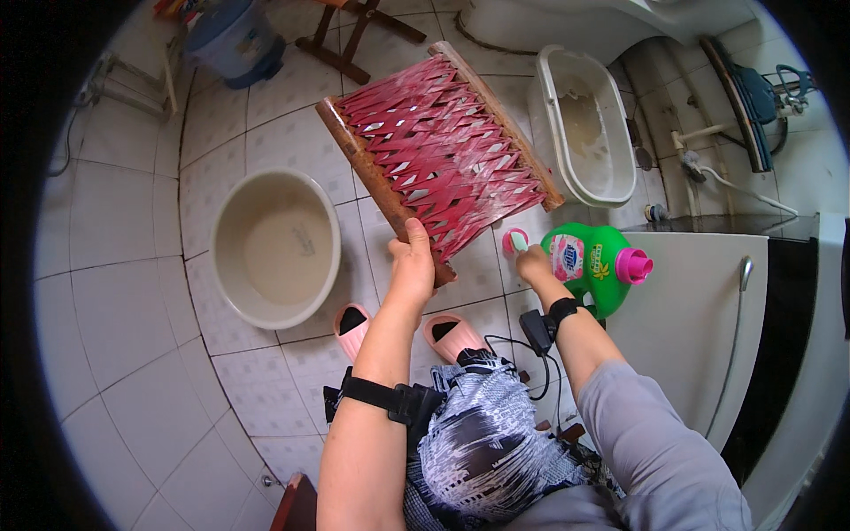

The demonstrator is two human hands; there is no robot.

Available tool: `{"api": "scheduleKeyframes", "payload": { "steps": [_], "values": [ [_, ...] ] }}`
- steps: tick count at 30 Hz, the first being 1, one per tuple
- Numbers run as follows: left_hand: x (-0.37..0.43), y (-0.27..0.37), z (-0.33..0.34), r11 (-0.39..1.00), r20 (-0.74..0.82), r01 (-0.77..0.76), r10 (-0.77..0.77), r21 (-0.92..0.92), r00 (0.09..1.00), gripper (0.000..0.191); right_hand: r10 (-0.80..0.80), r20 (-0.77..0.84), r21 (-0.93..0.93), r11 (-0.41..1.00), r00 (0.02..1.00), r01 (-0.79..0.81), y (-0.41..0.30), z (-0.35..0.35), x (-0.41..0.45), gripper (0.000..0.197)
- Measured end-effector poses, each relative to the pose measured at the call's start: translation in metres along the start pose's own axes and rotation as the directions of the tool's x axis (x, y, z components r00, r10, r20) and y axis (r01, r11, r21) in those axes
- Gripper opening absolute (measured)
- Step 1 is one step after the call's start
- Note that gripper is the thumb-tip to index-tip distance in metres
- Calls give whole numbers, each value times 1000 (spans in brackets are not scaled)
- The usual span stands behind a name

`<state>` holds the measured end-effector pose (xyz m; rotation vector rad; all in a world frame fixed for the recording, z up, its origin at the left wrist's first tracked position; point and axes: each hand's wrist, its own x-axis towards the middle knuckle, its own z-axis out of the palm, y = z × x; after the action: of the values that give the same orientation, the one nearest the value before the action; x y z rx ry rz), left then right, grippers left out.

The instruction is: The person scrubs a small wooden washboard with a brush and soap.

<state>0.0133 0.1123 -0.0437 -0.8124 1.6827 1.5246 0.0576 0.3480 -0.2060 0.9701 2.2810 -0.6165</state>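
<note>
My left hand point(413, 262) grips the lower end of a wooden rail of a woven stool seat point(451, 146). The seat, of crisscrossed red straps between two wooden rails, is tilted above the floor; whitish smears show on the straps. In my right hand point(533, 264) is a small pale green object point(518, 241), its kind hard to tell. It overlaps a pink bottle cap point(510, 239); whether they touch is unclear. Beside that hand stands a green detergent bottle point(601, 255) with a pink, uncapped neck.
A round basin point(226, 252) with cloudy water sits left on the tiled floor. Behind right, an oblong tub point(627, 172) holds murky water. A blue bucket point(232, 40) and wooden stool legs point(342, 50) stand farther back. A white cabinet point(690, 318) borders the right side.
</note>
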Motion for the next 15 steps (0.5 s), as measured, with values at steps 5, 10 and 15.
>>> {"api": "scheduleKeyframes", "payload": {
  "steps": [5,10,15],
  "values": [
    [-2,1,8,999,16,-36,36,-12,999,78,81,24,15,997,996,-81,-8,-4,18,38],
    [17,-14,9,994,25,-107,107,3,994,72,147,100,169,972,984,-162,7,-8,25,34],
    [11,-8,4,999,13,-40,40,3,999,74,117,345,696,634,931,-337,25,-26,-4,23]
  ]
}}
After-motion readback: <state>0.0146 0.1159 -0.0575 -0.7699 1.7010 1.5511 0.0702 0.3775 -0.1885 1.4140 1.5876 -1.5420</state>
